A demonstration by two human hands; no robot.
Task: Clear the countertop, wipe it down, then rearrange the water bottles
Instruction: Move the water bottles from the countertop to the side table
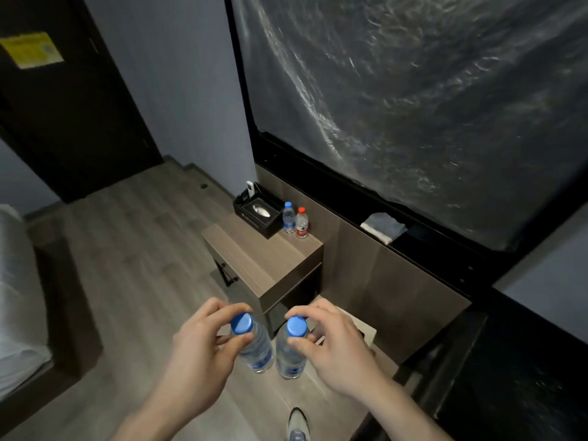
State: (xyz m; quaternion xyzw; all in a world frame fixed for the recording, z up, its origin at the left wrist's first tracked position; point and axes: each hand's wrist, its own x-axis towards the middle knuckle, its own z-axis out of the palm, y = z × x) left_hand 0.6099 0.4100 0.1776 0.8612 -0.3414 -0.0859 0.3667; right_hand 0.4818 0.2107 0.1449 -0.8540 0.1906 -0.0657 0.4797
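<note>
In the head view we looked down on two hands held out over a wooden floor [127, 249]. The left hand [203, 338] pinched the blue cap of a clear water bottle [254, 345] between thumb and curled fingers, and the right hand [334, 342] gripped the cap of a second bottle [291, 351] the same way. Both bottles hung just beside each other, the left one tilted a little, their bases above the floor (we could not tell whether they touched). Each carried a blue label near the bottom.

Beyond the hands stood a brown wooden bench [254, 259] against a wood-panelled wall. At its far end sat a black tissue box [259, 214] with a white tissue showing in the opening, and a small white device [250, 188] stood upright in a slot behind it. Just beside the box stood two more small bottles, touching or nearly so: a blue-capped bottle [289, 218] and a red-capped bottle [302, 223] with a red label.

On a dark ledge to the right lay a folded cloth [383, 227], well apart from the bench. Above it hung a large dark screen [413, 106] in a black frame. A dark door [73, 116] with a yellow notice [31, 49] stood at the left, a white bed edge [16, 281] showed at the far left, and a shoe [297, 423] showed at the bottom.
</note>
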